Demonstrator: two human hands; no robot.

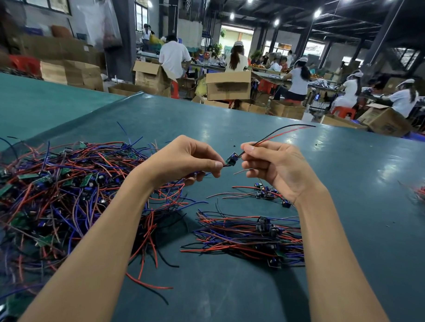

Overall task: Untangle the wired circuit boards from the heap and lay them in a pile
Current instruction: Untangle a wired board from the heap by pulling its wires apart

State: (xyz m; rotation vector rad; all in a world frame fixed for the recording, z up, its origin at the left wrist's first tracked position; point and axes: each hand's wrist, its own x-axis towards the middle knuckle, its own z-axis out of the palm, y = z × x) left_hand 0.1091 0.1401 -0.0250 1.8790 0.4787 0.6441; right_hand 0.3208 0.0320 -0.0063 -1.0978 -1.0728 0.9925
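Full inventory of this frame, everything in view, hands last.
tangled heap: one, red, blue and black wires with green boards, table left
laid pile: one, red, blue and black wires with dark boards, by right forearm
loose boards: a few, dark with red wires, table by right wrist
far bundle: one, red and dark, table's right edge, cut off
held wired board: one, dark, red and black wires, between the hands
table: one, teal-green cover
cardboard boxes: many, brown, floor beyond table
workers: several, mostly white tops, background benches
stools: a few, red, background
left hand: pinches board's left end
right hand: pinches its wires
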